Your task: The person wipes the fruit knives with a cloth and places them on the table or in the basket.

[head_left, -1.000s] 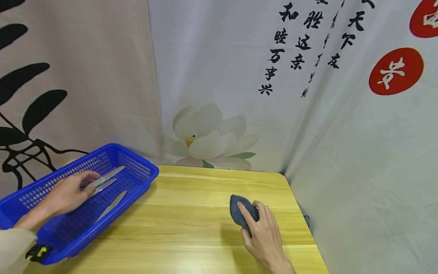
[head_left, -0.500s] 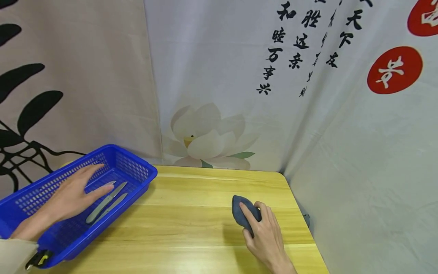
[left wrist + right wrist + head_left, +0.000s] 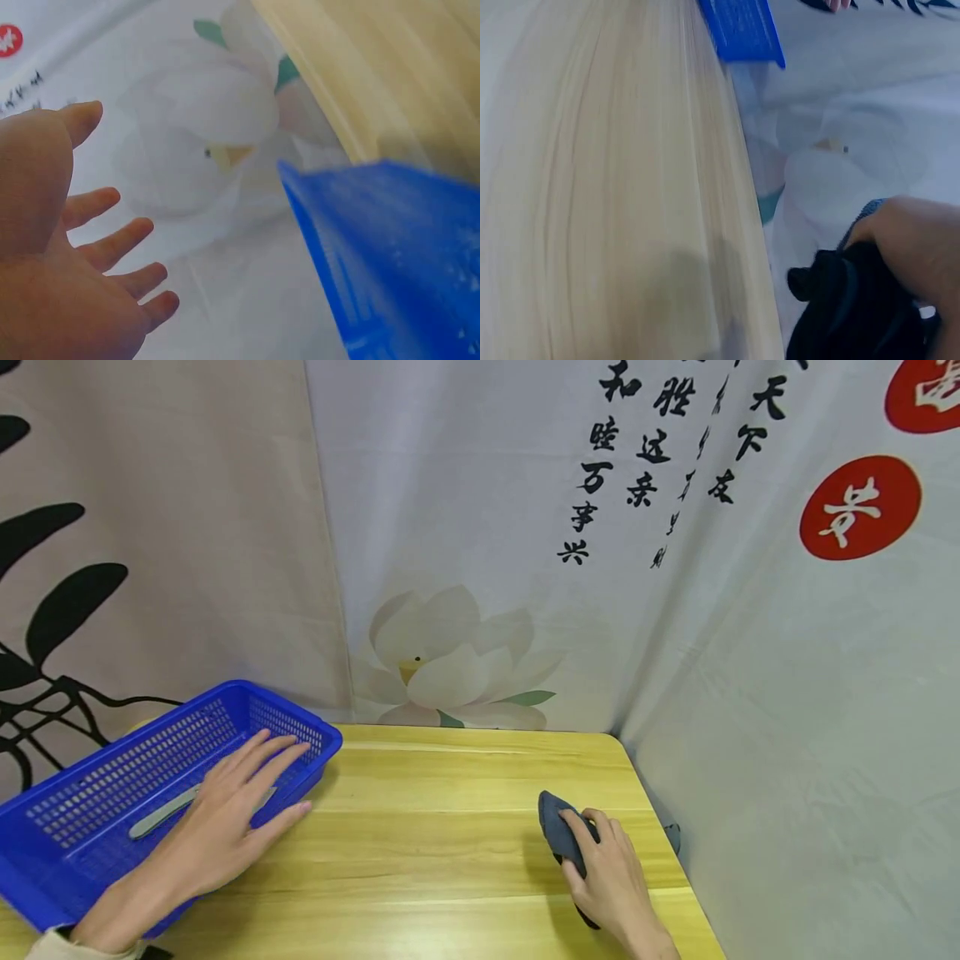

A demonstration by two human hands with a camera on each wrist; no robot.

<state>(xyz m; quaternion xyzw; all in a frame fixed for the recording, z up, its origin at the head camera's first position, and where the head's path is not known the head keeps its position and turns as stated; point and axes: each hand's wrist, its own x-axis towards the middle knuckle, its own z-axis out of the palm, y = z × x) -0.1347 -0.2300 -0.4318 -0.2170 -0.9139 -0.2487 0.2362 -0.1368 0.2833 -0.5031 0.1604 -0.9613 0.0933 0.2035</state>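
Observation:
My left hand (image 3: 225, 831) hovers over the right side of a blue plastic basket (image 3: 112, 789), fingers extended and spread, nothing in its grasp. A slim silver-grey knife (image 3: 159, 817) lies on the basket floor, partly hidden by that hand. Past the fingers a narrow piece of a second blade shows. In the left wrist view the left palm (image 3: 67, 255) is bare. Over the right part of the table, my right hand (image 3: 618, 872) grips a dark blue-grey folded cloth item (image 3: 558, 828). The right wrist view shows its black underside; its exact kind is unclear.
A light wooden table (image 3: 420, 835) bears the basket at its left end. Behind stands a hanging fabric backdrop (image 3: 465, 510) with a lotus print and black lettering. Another pale curtain (image 3: 817, 727) borders the table's right edge.
One second ago my left hand was holding a knife in the basket; it has let go and moved right with fingers spread. My right hand has shifted slightly right with the cloth item.

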